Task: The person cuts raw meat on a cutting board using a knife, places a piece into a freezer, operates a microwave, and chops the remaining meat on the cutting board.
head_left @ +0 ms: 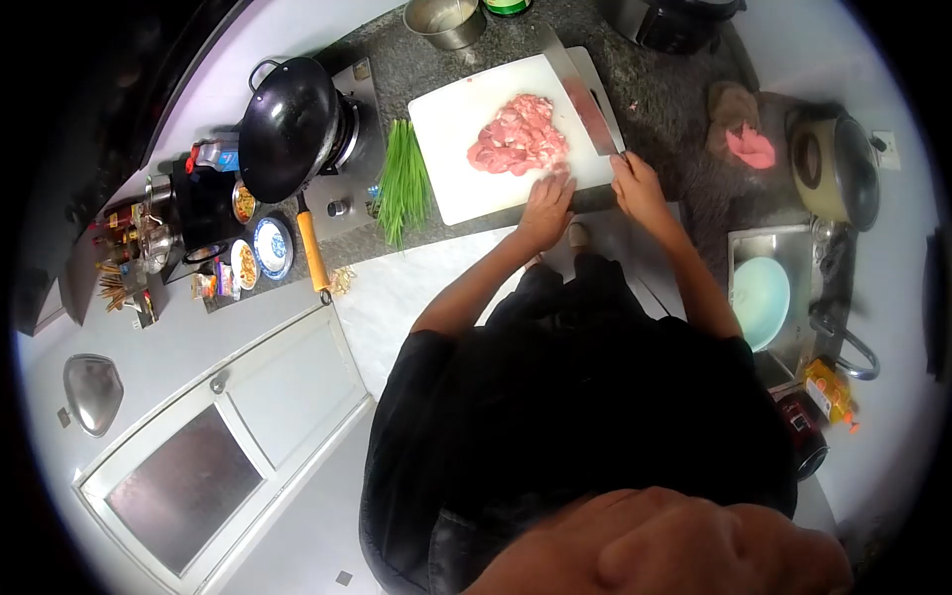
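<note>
My right hand (638, 186) is wrapped round the handle of a cleaver (583, 102), whose long blade points away from me over the right side of a white cutting board (446, 188). A pile of cut raw meat (521, 134) lies in the middle of the board. At the pile's near edge rests my left hand (547, 210), its fingers stretched forward with the tips right at the meat. Left of the board lies a bunch of green chives (403, 183) on the dark counter.
A black wok (288, 129) with a wooden handle sits on the stove at left, near small bowls (244, 264) and a patterned plate (273, 248). A metal pot (445, 22) stands behind the board. To the right are a pink cloth (751, 147), a rice cooker (833, 169) and a sink holding a pale basin (762, 297).
</note>
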Motion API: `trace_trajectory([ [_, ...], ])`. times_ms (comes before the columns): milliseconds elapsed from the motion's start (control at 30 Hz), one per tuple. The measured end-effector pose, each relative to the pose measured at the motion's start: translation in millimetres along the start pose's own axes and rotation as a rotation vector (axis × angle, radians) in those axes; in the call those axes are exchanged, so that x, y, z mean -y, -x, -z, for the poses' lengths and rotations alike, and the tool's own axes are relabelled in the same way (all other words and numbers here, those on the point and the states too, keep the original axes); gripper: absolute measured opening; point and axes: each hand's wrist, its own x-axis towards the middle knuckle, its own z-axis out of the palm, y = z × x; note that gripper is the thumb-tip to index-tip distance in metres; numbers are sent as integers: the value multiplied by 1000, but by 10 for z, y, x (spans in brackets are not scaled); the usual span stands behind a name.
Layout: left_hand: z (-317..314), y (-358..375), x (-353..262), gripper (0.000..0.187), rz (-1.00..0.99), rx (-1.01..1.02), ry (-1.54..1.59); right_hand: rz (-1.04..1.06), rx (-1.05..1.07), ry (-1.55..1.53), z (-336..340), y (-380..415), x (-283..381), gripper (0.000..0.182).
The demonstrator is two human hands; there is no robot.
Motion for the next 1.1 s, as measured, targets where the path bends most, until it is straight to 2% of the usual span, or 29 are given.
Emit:
trace_trajectory([
  [100, -4, -256, 186, 67, 4, -8, -82, -39, 4, -42, 30, 124, 91, 28],
  [167, 20, -435, 350, 58, 5, -217, -7, -67, -5, -31, -2, 181, 128, 27],
  [200, 65, -535, 413, 58, 8, -221, -6, -33, -6, 4, -28, 198, 145, 27],
  [267, 178, -729, 551, 43, 96, -267, 53, 5, 2, 40, -107, 171, 172, 28],
  [300, 140, -786, 697, 43, 102, -271, 50, 135, -23, 144, -169, 140, 161, 29],
  [333, 59, -818, 875, 38, 270, -273, 428, 268, -48, 246, -223, 98, 138, 30],
  [367, 27, -806, 966, 35, 433, -268, 810, 269, -41, 247, -277, 41, 57, 30],
  [400, 485, -783, 618, 35, 645, -259, 1085, 237, -30, 340, -341, -71, -92, 32],
  [467, 609, -525, 575, 37, 578, -261, 1034, 172, 37, 541, -390, -467, -591, 38],
  [500, 648, -399, 546, 38, 514, -253, 979, 180, 39, 545, -398, -463, -534, 38],
  [600, 634, 197, 354, 41, 627, -301, 992, 26, 50, 430, -505, -217, 41, 42],
  [633, 568, 383, 401, 41, 671, -284, 994, 32, 52, 437, -512, -173, 68, 42],
  [700, 580, 739, 365, 40, 721, -300, 988, 220, 65, 453, -561, -99, 86, 43],
  [733, 603, 938, 335, 39, 770, -304, 978, 219, 73, 455, -570, -171, -81, 43],
  [800, 602, 1235, 336, 37, 833, -355, 991, 305, 78, 725, -527, -475, -467, 42],
  [833, 624, 1354, 353, 36, 899, -391, 1003, 314, 77, 728, -565, -457, -357, 42],
  [1000, 534, 1807, 483, 34, 987, -520, 1004, 234, 102, 580, -728, 11, 440, 43],
  [1100, 542, 1880, 497, 32, 1011, -549, 1020, 240, 100, 737, -674, -480, -295, 45],
])
